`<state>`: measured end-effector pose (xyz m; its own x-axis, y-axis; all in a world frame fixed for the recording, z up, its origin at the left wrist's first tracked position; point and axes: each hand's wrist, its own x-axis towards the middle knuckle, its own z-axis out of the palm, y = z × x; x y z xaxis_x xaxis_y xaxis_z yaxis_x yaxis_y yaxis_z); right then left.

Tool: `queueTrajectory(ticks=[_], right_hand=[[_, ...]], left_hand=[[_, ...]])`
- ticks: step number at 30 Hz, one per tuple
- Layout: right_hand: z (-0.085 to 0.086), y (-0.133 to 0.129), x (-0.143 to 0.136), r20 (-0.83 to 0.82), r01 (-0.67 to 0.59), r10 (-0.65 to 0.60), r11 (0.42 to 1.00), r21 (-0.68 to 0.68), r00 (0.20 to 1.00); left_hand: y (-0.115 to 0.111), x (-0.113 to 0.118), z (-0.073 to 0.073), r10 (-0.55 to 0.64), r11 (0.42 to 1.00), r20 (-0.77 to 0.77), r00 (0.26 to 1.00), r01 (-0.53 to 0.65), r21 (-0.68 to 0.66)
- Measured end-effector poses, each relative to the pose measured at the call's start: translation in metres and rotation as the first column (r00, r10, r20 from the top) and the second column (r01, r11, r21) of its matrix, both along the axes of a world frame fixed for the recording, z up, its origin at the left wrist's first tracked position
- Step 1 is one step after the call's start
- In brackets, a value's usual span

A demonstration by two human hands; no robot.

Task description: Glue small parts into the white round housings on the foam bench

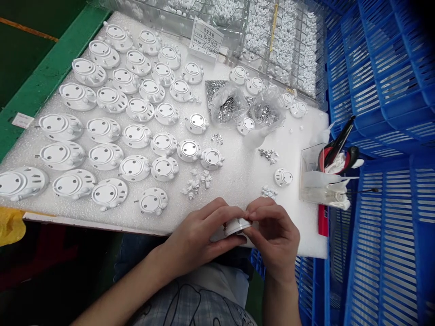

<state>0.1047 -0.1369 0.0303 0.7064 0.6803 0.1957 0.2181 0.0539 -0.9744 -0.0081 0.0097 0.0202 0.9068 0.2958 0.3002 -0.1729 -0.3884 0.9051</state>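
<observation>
Between my two hands, at the near edge of the foam-topped table, is a round white plastic disc part [237, 226], tilted and partly covered by fingers. My left hand [207, 226] grips it from the left, thumb below and fingers above. On its right side, my right hand [272, 228] pinches the rim with thumb and fingertips; any small piece there is hidden. Just beyond lie small white pieces [192, 188], another little cluster [269, 192], and a similar white disc part [283, 177].
Rows of white disc parts [106, 156] cover the left of the white foam sheet [234, 167]. Bags of small metal pieces [227, 106] lie mid-table, near a squeeze bottle [254, 138]. A clear holder [307, 185] with tools stands right, beside blue crates [384, 217]. Clear trays [231, 22] sit behind.
</observation>
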Motion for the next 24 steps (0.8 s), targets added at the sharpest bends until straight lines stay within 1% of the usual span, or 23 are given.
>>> queueTrajectory(ticks=[3,6,10,12,16,19,24], right_hand=[[-0.002,-0.003,0.0,0.172,0.003,-0.004,1.0,0.004,0.985],[-0.001,-0.004,0.001,0.329,-0.004,0.009,1.0,-0.014,0.944],[0.001,-0.003,0.002,0.471,-0.001,0.007,1.0,-0.013,0.882],[0.001,-0.002,0.001,0.497,0.008,-0.008,1.0,0.001,0.868],[0.0,-0.003,0.001,0.483,0.031,-0.034,0.999,0.015,0.875],[-0.001,-0.004,0.001,0.472,0.025,-0.028,1.0,0.014,0.881],[-0.002,-0.004,0.0,0.456,0.028,-0.025,1.0,0.0,0.89]], left_hand=[[0.0,0.0,0.0,-0.016,1.0,-0.004,1.0,0.016,-0.015],[0.0,0.001,0.0,-0.018,1.0,0.015,1.0,0.018,-0.003],[0.001,0.001,-0.001,-0.043,0.999,0.039,0.998,0.044,-0.008],[0.002,0.001,0.0,-0.071,0.997,0.056,0.996,0.074,-0.035],[0.006,0.0,0.003,-0.123,0.988,0.049,0.991,0.127,-0.09],[0.009,0.0,0.006,-0.128,0.985,0.01,0.992,0.129,-0.113],[0.011,0.002,0.01,-0.139,0.978,-0.01,0.99,0.135,-0.159]])
